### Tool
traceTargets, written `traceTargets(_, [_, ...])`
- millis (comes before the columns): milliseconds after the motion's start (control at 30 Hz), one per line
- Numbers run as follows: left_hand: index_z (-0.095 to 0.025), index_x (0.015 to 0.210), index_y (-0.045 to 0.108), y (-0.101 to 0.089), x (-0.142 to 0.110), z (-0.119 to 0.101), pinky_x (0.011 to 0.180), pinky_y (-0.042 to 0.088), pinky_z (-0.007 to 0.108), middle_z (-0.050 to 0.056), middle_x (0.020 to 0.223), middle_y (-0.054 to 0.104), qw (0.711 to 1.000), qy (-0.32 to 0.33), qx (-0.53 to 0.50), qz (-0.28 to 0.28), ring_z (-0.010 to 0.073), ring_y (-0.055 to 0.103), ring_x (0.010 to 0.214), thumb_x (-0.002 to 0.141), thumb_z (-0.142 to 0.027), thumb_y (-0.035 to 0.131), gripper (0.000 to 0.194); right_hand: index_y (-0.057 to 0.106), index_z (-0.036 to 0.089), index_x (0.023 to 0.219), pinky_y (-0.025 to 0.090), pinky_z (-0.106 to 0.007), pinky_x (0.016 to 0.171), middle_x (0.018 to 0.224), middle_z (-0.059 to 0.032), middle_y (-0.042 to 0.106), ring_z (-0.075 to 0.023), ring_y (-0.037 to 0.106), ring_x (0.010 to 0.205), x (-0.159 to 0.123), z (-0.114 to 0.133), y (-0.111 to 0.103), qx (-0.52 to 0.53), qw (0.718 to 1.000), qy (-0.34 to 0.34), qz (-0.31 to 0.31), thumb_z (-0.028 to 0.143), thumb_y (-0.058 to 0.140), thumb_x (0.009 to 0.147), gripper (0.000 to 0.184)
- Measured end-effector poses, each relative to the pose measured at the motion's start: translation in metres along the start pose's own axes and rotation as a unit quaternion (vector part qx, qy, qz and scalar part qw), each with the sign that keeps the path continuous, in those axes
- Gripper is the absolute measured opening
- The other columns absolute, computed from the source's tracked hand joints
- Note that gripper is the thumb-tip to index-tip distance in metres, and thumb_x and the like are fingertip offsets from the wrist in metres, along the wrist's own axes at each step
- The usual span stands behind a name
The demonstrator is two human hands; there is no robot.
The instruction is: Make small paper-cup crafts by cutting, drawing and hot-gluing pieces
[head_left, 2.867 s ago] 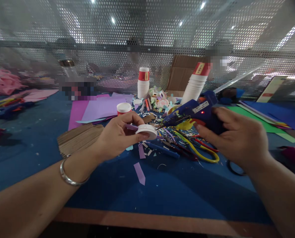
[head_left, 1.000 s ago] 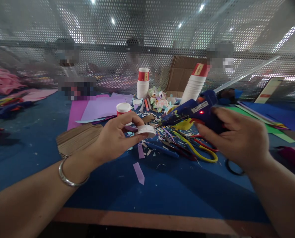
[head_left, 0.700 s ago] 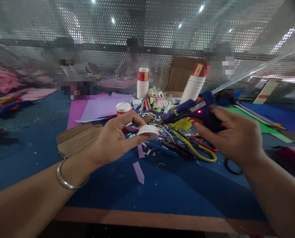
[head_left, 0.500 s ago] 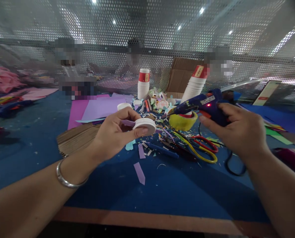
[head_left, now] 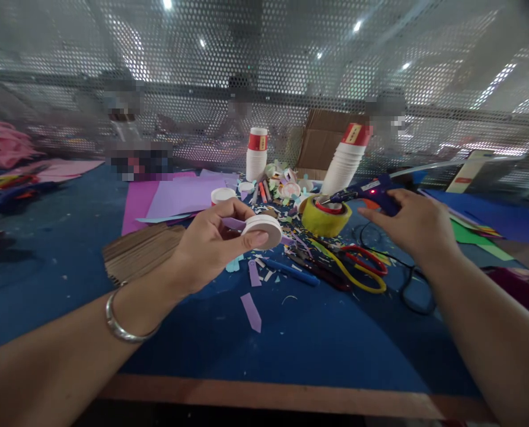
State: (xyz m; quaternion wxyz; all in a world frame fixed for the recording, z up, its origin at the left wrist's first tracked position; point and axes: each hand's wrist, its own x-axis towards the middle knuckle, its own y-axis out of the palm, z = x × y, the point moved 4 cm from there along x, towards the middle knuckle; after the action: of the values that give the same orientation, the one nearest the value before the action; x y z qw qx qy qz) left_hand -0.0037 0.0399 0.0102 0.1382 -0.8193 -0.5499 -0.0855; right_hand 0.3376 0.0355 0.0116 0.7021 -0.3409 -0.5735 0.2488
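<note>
Between thumb and fingers, my left hand (head_left: 215, 243) pinches a round white disc (head_left: 265, 230), tilted, with a purple paper strip (head_left: 233, 223) at its near-left edge. My right hand (head_left: 418, 222) grips a dark blue hot glue gun (head_left: 375, 193) with a small red light glowing on its side. The gun's nozzle lies over a roll of yellow tape (head_left: 327, 216). Yellow-handled scissors (head_left: 353, 273) and red-handled scissors (head_left: 366, 260) lie below the roll. A blue pen (head_left: 291, 271) and cut purple paper pieces (head_left: 251, 311) rest nearer me.
Two stacks of paper cups (head_left: 256, 160) (head_left: 342, 163) stand at the back by a cardboard piece (head_left: 320, 139). Purple sheets (head_left: 179, 196) and corrugated cardboard (head_left: 140, 249) lie left; coloured paper (head_left: 491, 207) lies right. The gun's black cord (head_left: 404, 290) loops on the blue table (head_left: 193, 350).
My right hand has moved the glue gun slightly away and down, bringing its nozzle over the tape roll. My left hand still holds the disc, tilted a little more toward me.
</note>
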Motion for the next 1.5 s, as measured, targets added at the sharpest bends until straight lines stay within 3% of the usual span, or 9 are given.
traceTargets(167, [-0.020,0.081,0.061,0.002,-0.002,-0.002,0.053,0.037,0.021,-0.002,0.073,0.061,1.000,0.002,-0.001,-0.003,0.0082,0.052,0.061,0.073,-0.032,0.084,0.027,0.071,0.008,0.117,0.048,-0.040,0.077,0.107,-0.0217,0.075,-0.0318,0.068,0.090,0.001,0.014,0.002,0.004,0.999,0.027,0.047,0.055,0.070,0.074,0.063])
traceTargets(433, [-0.018,0.080,0.063,0.001,0.002,0.001,0.066,0.044,0.023,-0.002,0.079,0.062,0.999,0.024,0.025,0.001,0.0100,0.056,0.071,0.071,-0.029,0.084,0.025,0.073,0.013,0.116,0.048,-0.038,0.076,0.103,-0.0160,0.076,-0.0286,0.069,0.090,-0.001,0.016,0.001,0.011,0.995,0.051,0.084,0.058,0.069,0.077,0.060])
traceTargets(633, [-0.018,0.079,0.064,-0.001,0.004,0.002,0.067,0.045,0.023,-0.003,0.080,0.062,1.000,0.029,0.007,0.001,0.0091,0.055,0.071,0.069,-0.026,0.085,0.025,0.075,0.015,0.105,0.046,-0.035,0.075,0.093,-0.0110,0.076,-0.0243,0.067,0.085,-0.007,0.025,-0.010,0.016,0.998,0.033,0.044,0.043,0.070,0.079,0.038])
traceTargets(900, [-0.018,0.079,0.061,-0.002,0.005,0.006,0.067,0.047,0.023,-0.003,0.077,0.063,0.999,0.031,-0.033,0.015,0.0094,0.059,0.070,0.070,-0.025,0.084,0.025,0.074,0.019,0.091,0.049,-0.038,0.074,0.081,-0.0087,0.072,-0.0234,0.061,0.073,-0.013,0.029,-0.015,0.066,0.991,-0.064,-0.093,0.037,0.062,0.078,0.025])
traceTargets(967, [-0.018,0.079,0.061,-0.002,0.006,0.007,0.067,0.047,0.023,-0.003,0.076,0.063,0.999,0.031,-0.037,0.016,0.0092,0.059,0.070,0.072,-0.025,0.083,0.024,0.074,0.019,0.087,0.050,-0.037,0.072,0.078,-0.0079,0.072,-0.0219,0.061,0.068,-0.018,0.041,-0.019,0.117,0.986,-0.087,-0.086,0.036,0.061,0.079,0.023])
traceTargets(1133, [-0.018,0.081,0.060,-0.011,0.010,0.005,0.071,0.049,0.024,-0.003,0.079,0.065,0.992,0.040,-0.105,-0.051,0.0098,0.061,0.074,0.072,-0.024,0.082,0.024,0.073,0.019,0.084,0.052,-0.032,0.061,0.079,-0.0054,0.073,-0.0193,0.066,0.065,-0.042,0.094,-0.018,0.225,0.953,-0.195,0.063,0.032,0.060,0.087,0.018])
traceTargets(1300, [-0.019,0.083,0.059,-0.018,0.012,0.003,0.072,0.051,0.026,-0.003,0.078,0.067,0.985,0.046,-0.147,-0.082,0.0116,0.064,0.074,0.070,-0.026,0.084,0.029,0.072,0.023,0.086,0.058,-0.037,0.079,0.090,-0.0053,0.074,-0.0225,0.070,0.087,-0.070,0.153,-0.014,0.258,0.889,-0.330,0.184,0.025,0.055,0.092,0.018])
traceTargets(1400, [-0.019,0.084,0.061,-0.016,0.012,0.005,0.075,0.051,0.026,-0.003,0.081,0.069,0.988,0.043,-0.139,-0.059,0.0118,0.065,0.077,0.071,-0.027,0.084,0.028,0.073,0.020,0.094,0.056,-0.040,0.084,0.091,-0.0088,0.072,-0.0254,0.066,0.092,-0.080,0.183,-0.011,0.258,0.859,-0.392,0.206,0.027,0.054,0.095,0.020])
traceTargets(1500, [-0.018,0.084,0.063,-0.015,0.012,0.008,0.076,0.051,0.025,-0.003,0.080,0.070,0.988,0.039,-0.146,-0.042,0.0113,0.066,0.077,0.071,-0.025,0.084,0.026,0.074,0.020,0.100,0.054,-0.042,0.086,0.095,-0.0095,0.070,-0.0267,0.064,0.096,-0.084,0.204,-0.005,0.235,0.855,-0.418,0.197,0.032,0.054,0.096,0.024])
